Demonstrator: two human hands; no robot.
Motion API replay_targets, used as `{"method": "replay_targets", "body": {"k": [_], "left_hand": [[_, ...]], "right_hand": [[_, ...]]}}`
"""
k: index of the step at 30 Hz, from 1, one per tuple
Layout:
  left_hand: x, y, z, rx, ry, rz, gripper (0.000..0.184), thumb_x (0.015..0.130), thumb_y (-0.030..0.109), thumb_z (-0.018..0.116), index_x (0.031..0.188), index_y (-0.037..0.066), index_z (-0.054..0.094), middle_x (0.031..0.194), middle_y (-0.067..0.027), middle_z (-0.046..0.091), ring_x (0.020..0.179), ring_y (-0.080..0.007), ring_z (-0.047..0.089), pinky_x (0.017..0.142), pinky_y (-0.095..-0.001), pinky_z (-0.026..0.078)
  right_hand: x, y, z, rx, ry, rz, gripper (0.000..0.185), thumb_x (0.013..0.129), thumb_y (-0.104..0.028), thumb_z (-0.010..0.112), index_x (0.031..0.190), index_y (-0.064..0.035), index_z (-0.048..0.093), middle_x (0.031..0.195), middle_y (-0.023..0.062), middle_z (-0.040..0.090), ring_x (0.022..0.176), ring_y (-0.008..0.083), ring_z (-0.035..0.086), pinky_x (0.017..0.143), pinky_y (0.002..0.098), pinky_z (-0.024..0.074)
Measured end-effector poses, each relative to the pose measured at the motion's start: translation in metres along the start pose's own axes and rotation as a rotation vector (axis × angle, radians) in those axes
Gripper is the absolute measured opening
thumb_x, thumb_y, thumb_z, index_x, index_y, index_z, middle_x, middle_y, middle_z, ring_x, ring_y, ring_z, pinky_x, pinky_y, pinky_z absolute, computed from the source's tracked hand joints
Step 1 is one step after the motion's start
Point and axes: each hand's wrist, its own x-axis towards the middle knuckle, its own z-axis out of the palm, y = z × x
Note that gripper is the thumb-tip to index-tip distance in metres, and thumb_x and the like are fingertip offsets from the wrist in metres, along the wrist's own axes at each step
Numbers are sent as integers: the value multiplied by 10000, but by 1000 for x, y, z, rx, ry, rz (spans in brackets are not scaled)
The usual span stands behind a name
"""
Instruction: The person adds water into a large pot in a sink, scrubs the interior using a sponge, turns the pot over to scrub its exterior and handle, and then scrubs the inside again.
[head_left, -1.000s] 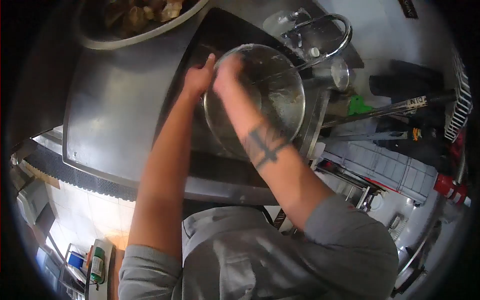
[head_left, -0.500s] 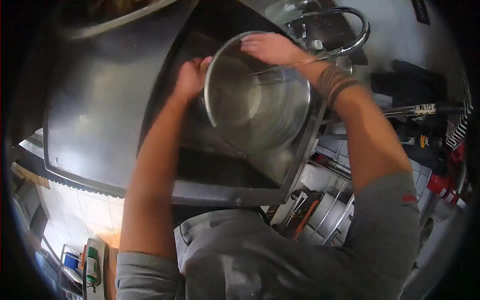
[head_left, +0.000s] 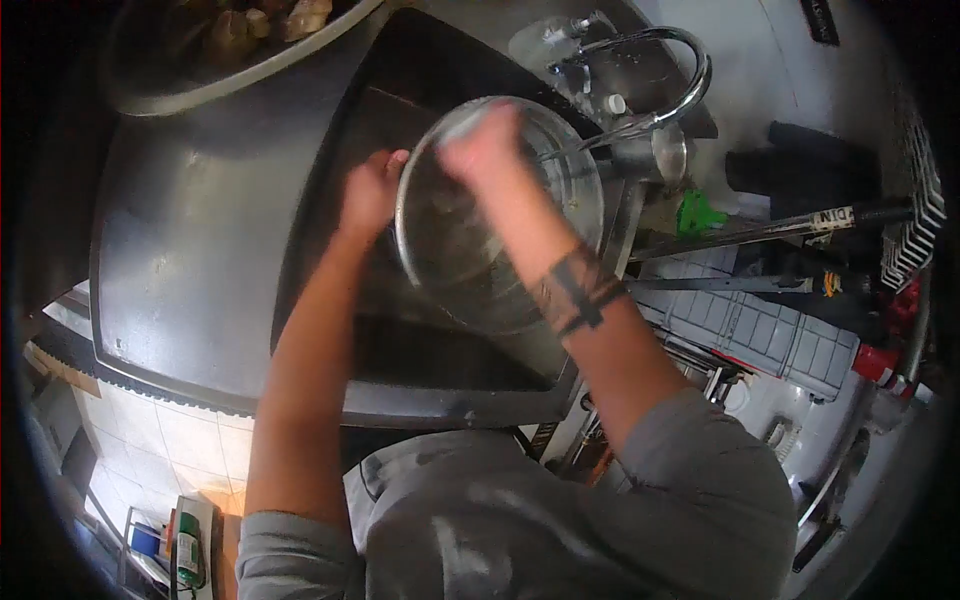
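Observation:
A large round metal pot (head_left: 440, 255) leans in the dark sink (head_left: 400, 350), its mouth facing me. My left hand (head_left: 372, 190) is closed on the pot's left side at the rim. Inside the mouth, near the upper left of the rim, my right hand (head_left: 485, 150) is smeared by motion. Its fingers cannot be made out, nor whether they hold anything. From the right, a curved chrome faucet (head_left: 700, 75) reaches over the pot, and a thin stream of water appears to run into it.
A metal drainboard (head_left: 190, 240) adjoins the sink on the left. Above it stands a wide round container (head_left: 200, 95) with brownish chunks inside. Right of the sink are a small metal vessel (head_left: 668, 155), a green object (head_left: 700, 213) and a grey crate (head_left: 770, 330).
My right hand has swept left and slightly down inside the pot. The pot appears slightly lower and further left in view, my left hand still on it.

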Motion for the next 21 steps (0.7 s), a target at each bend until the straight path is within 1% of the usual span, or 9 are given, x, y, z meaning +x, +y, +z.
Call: {"method": "replay_targets", "body": {"k": [4,8,10,14,15,16,18,20,21], "left_hand": [[-1,0,-1,38,-30,50,385,1035,379,581,987,13,693,920,-296,677,889,-506,650,737,-532,511],[2,-3,-2,87,-76,57,386,1036,378,577,1003,10,686,932,-299,677,894,-503,654,746,-527,512],[-1,2,-7,63,-91,-30,389,1035,383,578,1014,9,685,925,-303,679,897,-503,657,754,-531,513],[-9,-5,-7,24,-37,52,394,1030,394,585,1014,14,687,911,-285,692,898,-496,664,750,-532,517],[-11,-6,-4,20,-41,48,394,1030,394,585,1014,14,687,911,-285,692,898,-496,664,750,-532,517],[-10,-6,0,0,-33,74,403,1031,404,583,1016,15,685,904,-282,691,891,-498,662,742,-533,517],[-9,-8,5,-18,-20,89,412,1031,414,581,1018,15,683,897,-280,691,884,-500,661,735,-535,517],[-10,-9,4,96,-22,75,431,1029,435,579,997,17,679,882,-281,683,872,-509,652,717,-540,512],[-14,-8,3,98,-38,60,431,1029,435,579,997,17,679,882,-281,683,872,-509,652,717,-540,512]], "right_hand": [[22,-81,26,-101,643,-160,377,1030,-263,387,1241,-35,600,1239,194,657,1095,337,656,937,471,532],[-53,51,14,-1347,226,-612,277,1048,-239,479,1117,10,579,1112,241,660,1011,417,638,903,498,491],[-143,72,-33,-1466,-174,-402,394,1061,-246,443,1234,84,571,1196,386,589,1182,490,574,1038,499,440],[-150,-54,-188,-2441,-901,447,310,954,-315,571,1081,-80,729,1025,186,714,1008,330,685,910,495,519],[-120,-95,-225,-2847,-1305,341,312,909,-340,605,1077,-121,751,1005,131,740,964,272,707,825,517,547],[-81,-135,-224,-3132,-1224,-244,375,918,-321,570,1191,-96,695,1151,125,703,1118,252,651,937,446,519],[0,-150,-155,-2981,-694,-446,562,958,-198,464,1495,-35,481,1528,109,519,1379,232,506,1108,399,459],[74,-142,-130,-2199,-1255,-896,438,1032,-167,422,1442,-32,496,1501,107,532,1381,212,497,1167,346,399],[66,-145,-101,-2568,-1401,-1366,404,1063,-180,400,1426,-33,498,1478,106,549,1369,211,505,1149,355,422]]}}
